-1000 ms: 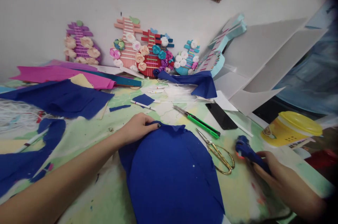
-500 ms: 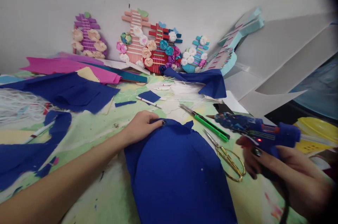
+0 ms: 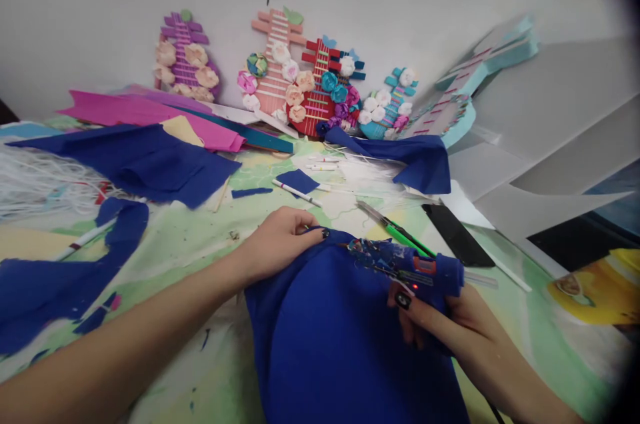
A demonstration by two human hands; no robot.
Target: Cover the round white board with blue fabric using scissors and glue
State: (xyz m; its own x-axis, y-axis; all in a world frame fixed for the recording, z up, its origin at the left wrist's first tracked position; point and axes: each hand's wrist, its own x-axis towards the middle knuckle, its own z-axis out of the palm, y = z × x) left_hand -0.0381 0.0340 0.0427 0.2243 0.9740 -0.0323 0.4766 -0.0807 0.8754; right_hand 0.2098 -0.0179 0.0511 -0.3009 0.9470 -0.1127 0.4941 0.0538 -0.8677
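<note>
Holding one glue gun (image 3: 415, 267), right hand (image 3: 457, 331); one blue sheet (image 3: 330, 344), left hand (image 3: 277, 244)

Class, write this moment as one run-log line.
left hand: holds blue sheet by far edge | right hand: holds glue gun | nozzle: near that edge | red light: lit

Your glue gun (image 3: 395, 261) is blue with a glowing red light; your sheet (image 3: 340, 351) is plain deep blue. The tabletop (image 3: 193, 237) is mottled green, white and yellow. Along its far edge, your purple guitar shape (image 3: 183, 54) and red guitar shape (image 3: 320, 94) bear stripes.
</note>
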